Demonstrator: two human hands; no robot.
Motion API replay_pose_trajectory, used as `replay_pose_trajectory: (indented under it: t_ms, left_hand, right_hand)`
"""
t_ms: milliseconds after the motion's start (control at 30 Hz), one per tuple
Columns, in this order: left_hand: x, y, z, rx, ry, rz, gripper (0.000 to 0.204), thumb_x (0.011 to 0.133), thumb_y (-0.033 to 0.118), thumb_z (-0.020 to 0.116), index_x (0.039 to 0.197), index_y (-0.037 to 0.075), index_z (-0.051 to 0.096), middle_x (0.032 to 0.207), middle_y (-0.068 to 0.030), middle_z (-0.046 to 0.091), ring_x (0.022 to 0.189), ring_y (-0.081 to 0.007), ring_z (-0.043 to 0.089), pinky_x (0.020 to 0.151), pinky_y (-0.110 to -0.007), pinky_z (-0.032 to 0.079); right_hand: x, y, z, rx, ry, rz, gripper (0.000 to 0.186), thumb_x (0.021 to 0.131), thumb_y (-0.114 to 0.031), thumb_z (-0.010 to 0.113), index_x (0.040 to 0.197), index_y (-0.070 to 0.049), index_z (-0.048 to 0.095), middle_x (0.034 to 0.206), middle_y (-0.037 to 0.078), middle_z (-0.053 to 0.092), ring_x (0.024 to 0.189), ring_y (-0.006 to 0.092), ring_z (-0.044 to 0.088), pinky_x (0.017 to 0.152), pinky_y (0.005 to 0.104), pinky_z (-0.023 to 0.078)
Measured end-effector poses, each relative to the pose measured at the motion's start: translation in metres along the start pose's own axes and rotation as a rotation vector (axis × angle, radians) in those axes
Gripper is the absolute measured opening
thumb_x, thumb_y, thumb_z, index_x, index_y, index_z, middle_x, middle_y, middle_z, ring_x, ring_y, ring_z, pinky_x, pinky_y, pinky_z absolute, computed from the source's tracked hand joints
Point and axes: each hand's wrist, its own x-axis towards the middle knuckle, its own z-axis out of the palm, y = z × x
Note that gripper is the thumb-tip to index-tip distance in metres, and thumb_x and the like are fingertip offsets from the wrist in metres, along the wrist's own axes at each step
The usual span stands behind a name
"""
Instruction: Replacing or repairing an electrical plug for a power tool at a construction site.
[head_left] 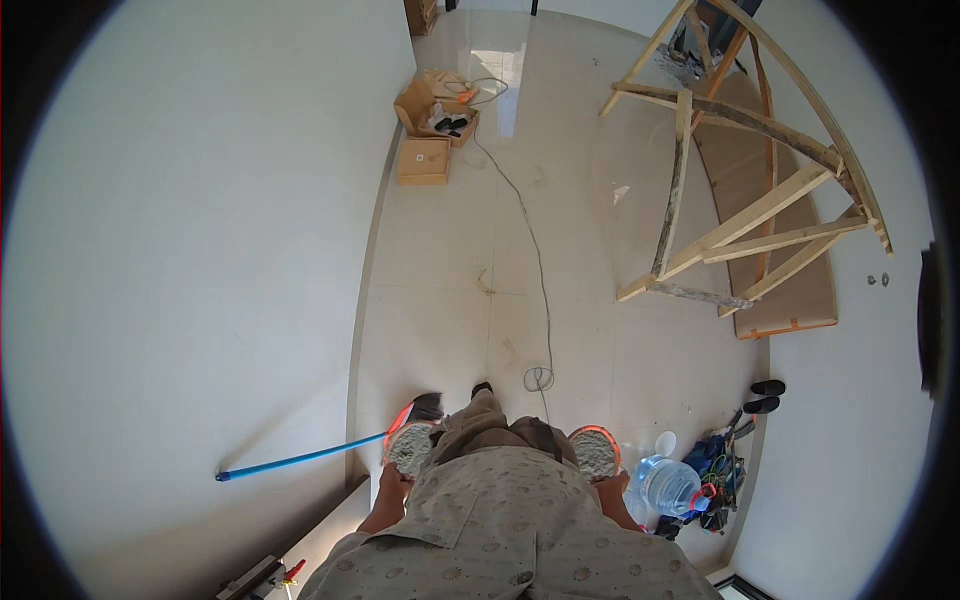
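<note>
At my left side my left hand (396,478) is closed at the near edge of a bucket with an orange rim (386,456). Grey, wet-looking mortar fills this bucket close to the top. My right hand (612,487) is likewise closed at the rim of a second orange bucket (597,430), also full of grey mortar. The fingers of both hands are largely hidden. A broom with a blue handle (300,460) leans by the left wall, its dark bristles beside the left bucket. One of my shoes (482,388) shows ahead of my trousers.
A grey cable (538,250) runs along the tiled floor, with a coil in front of me. Open cardboard boxes (425,160) stand far left. A wooden trestle frame (740,220) occupies the far right. Large water bottles (668,485), tangled gear and black slippers (765,396) lie right.
</note>
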Motion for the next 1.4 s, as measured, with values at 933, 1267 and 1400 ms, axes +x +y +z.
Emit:
replay_pose_trajectory:
  t_ms: [933, 1267, 1400]
  left_hand:
    - [0.157, 0.406, 0.672, 1.102, -0.436, 0.609, 0.026, 0.086, 0.019, 0.059, 0.077, 0.004, 0.041, 0.058, -0.0096, 0.038, 0.056, -0.0219, 0.04, 0.068, -0.039, 0.04]
    - [0.17, 0.535, 0.948, 1.454, -0.495, 0.944, 0.039, 0.066, 0.015, 0.076, 0.075, -0.005, 0.045, 0.055, -0.0104, 0.047, 0.052, -0.0216, 0.05, 0.052, -0.039, 0.04]
    - [0.141, 0.588, 1.098, 1.356, -0.37, 0.632, 0.038, 0.064, 0.013, 0.076, 0.078, -0.006, 0.047, 0.056, -0.0129, 0.047, 0.056, -0.0225, 0.054, 0.053, -0.038, 0.041]
  right_hand:
    - [-0.137, -0.061, 0.805, 0.103, -0.046, -0.063, 0.025, 0.084, -0.043, 0.056, 0.083, -0.021, 0.043, 0.066, -0.002, 0.033, 0.056, 0.0126, 0.033, 0.05, 0.0284, 0.033]
    - [-0.21, -0.11, 1.074, 0.161, 0.047, -0.05, 0.021, 0.085, -0.043, 0.052, 0.083, -0.023, 0.046, 0.071, -0.003, 0.038, 0.06, 0.0131, 0.034, 0.052, 0.0297, 0.032]
    - [-0.213, -0.126, 1.186, 0.203, 0.064, -0.019, 0.021, 0.086, -0.044, 0.051, 0.086, -0.023, 0.049, 0.07, -0.003, 0.041, 0.058, 0.0132, 0.035, 0.052, 0.0293, 0.032]
